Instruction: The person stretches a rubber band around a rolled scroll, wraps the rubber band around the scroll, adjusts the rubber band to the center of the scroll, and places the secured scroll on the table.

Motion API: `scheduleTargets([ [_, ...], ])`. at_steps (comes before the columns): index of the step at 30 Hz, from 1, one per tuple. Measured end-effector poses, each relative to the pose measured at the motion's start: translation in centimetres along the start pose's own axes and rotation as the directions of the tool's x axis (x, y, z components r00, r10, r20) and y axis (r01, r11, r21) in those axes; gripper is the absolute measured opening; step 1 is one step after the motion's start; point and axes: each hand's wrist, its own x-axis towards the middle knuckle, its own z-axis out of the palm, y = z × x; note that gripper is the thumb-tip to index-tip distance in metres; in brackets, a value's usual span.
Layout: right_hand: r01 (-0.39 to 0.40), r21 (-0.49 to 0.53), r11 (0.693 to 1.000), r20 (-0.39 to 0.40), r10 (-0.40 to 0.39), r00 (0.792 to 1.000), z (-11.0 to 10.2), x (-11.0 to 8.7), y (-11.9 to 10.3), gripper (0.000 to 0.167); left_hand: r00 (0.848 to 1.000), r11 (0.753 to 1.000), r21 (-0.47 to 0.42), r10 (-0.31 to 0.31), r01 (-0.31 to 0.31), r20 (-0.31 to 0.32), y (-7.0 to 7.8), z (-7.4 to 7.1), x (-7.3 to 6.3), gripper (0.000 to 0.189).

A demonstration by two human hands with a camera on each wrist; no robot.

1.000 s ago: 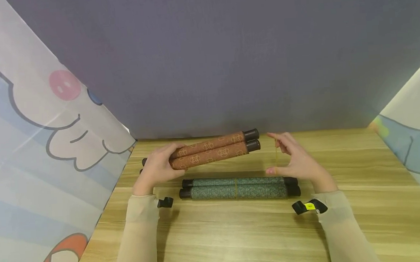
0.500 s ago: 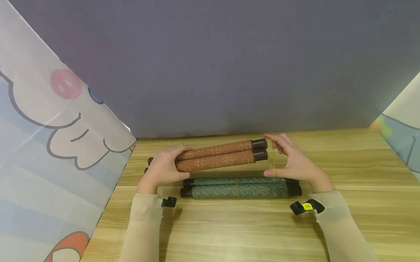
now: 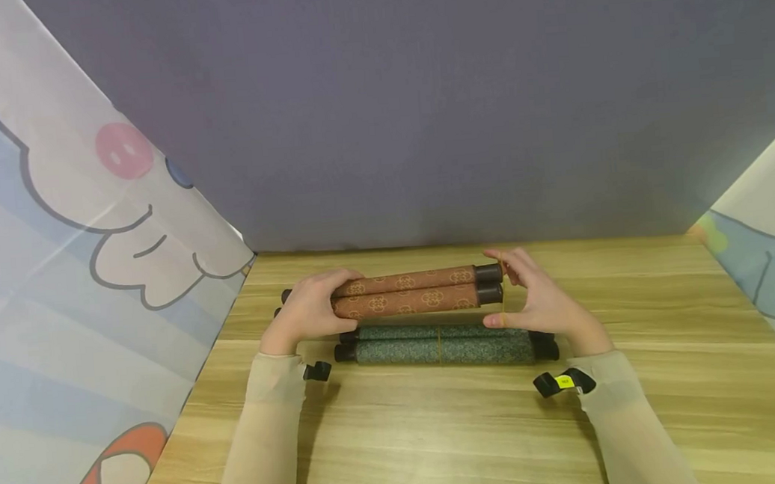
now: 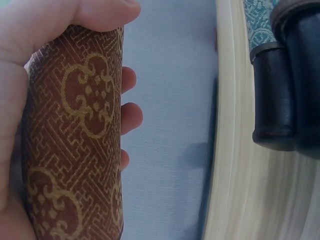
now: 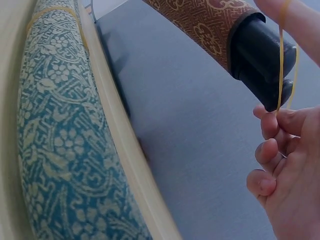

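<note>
My left hand (image 3: 308, 311) grips a pair of reddish-brown brocade scrolls (image 3: 418, 300) near their left ends, raised above the table. Thumb and fingers wrap round the patterned cloth (image 4: 85, 110) in the left wrist view. A thin yellow rubber band (image 5: 281, 65) is stretched between the thumb and a hooked finger of my right hand (image 3: 550, 309). The scrolls' dark right end knobs (image 5: 262, 50) reach the band's loop; how far inside they are is hard to tell. Just nearer lies a pair of green brocade scrolls (image 3: 402, 352) with a yellow band round their middle.
A wooden table (image 3: 414, 435) carries the green scrolls. Behind it rises a grey panel (image 3: 419, 120). Cartoon-printed sheets (image 3: 41, 311) hang at both sides. Each wrist wears a small black camera mount (image 3: 547, 384).
The reddish-brown scrolls have moved right and levelled out, their right ends coming down to the rubber band. My right hand has shifted slightly left, still stretching the band.
</note>
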Motion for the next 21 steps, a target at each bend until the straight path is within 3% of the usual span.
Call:
scheduleTargets([
  [14,-0.025,0.007,1.0,0.019,0.025,1.0,0.2,0.4,-1.0,0.113,1.0,0.999,-0.041,-0.011,0.012,0.012,-0.2,0.0,-0.1,0.077],
  [21,-0.037,-0.006,0.999,0.025,0.037,0.999,0.2,0.7,-1.7,0.112,0.999,0.994,-0.106,0.018,-0.015,0.035,-0.3,0.2,0.1,0.076],
])
